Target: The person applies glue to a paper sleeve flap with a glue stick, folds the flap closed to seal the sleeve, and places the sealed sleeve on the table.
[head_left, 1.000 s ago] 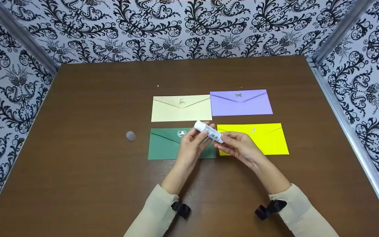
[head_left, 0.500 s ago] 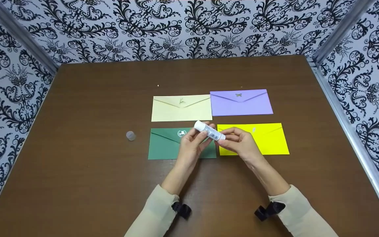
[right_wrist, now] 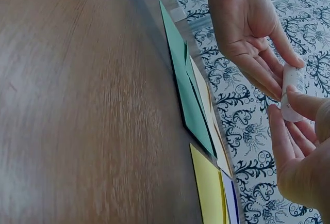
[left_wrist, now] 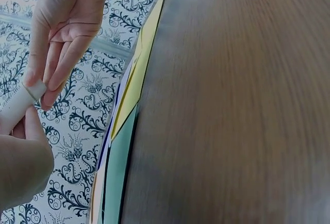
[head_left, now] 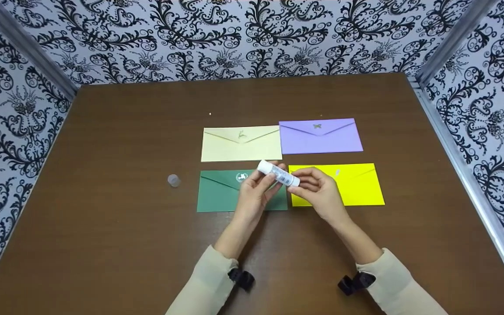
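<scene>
A white glue stick with printing on its side is held slantwise above the table, between both hands. My left hand grips its barrel, thumb on the near side. The thumb and fingers of my right hand pinch its lower right end. From the right wrist view, the glue stick spans the two hands, with the right thumb across its end. A small translucent cap lies apart on the table to the left. Beneath the hands are a green envelope and a yellow envelope.
A cream envelope and a purple envelope lie side by side behind the front pair. The brown table is bordered by patterned walls at the back and sides.
My right hand has turned about the glue stick's lower end, its thumb and fingers shifting round it, so more of that end shows. The left hand and envelopes stay nearly still.
</scene>
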